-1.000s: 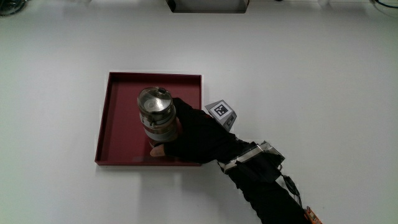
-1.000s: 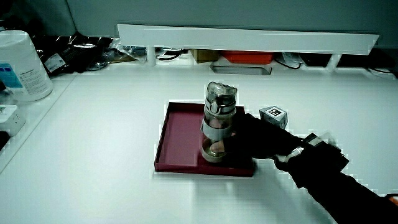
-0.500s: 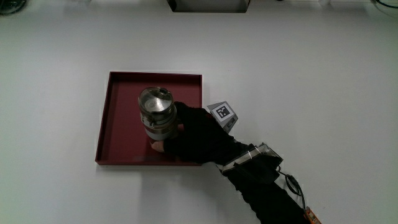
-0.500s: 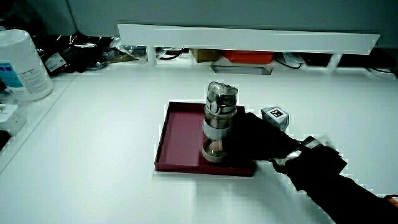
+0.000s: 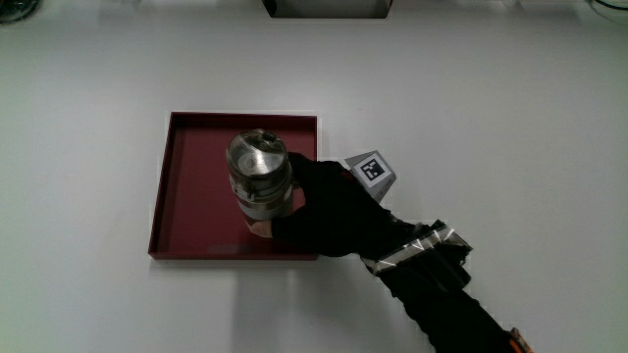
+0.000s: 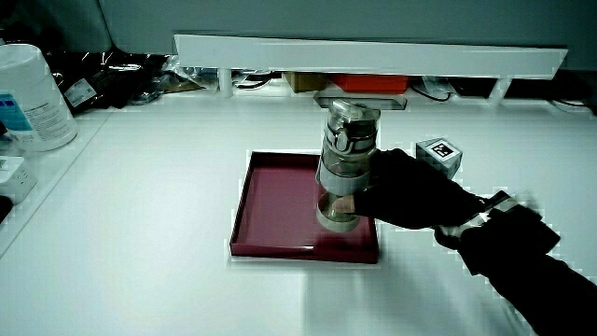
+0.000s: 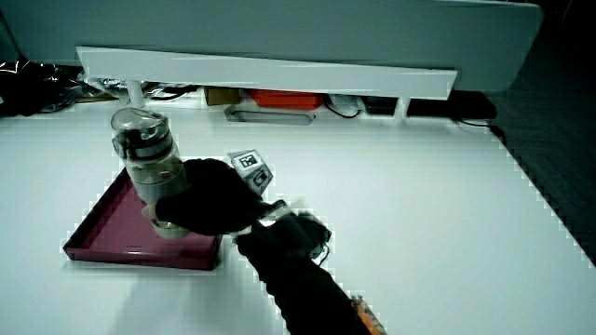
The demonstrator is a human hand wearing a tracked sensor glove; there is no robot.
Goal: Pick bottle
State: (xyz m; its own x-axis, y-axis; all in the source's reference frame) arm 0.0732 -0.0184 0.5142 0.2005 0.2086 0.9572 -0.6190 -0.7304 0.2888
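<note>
A clear bottle [image 5: 259, 176] with a grey metal lid and a pale band stays upright over the dark red tray [image 5: 191, 196]. The hand [image 5: 319, 204] in its black glove is shut on the bottle's lower half, with the patterned cube [image 5: 371, 169] on its back. In both side views the bottle [image 6: 347, 154] [image 7: 144, 154] looks raised a little above the tray floor [image 6: 280, 201] [image 7: 98, 237], held by the hand [image 6: 406, 191] [image 7: 212, 197]. The forearm runs from the tray toward the person.
A low white partition [image 6: 373, 56] [image 7: 261, 70] runs along the table's edge away from the person, with cables and an orange item [image 6: 368, 84] under it. A white canister [image 6: 33, 98] stands near dark clutter [image 6: 131, 75].
The hand has kept its hold on the bottle and raised it; the bottle now stands higher over the tray than before. The tray has not moved.
</note>
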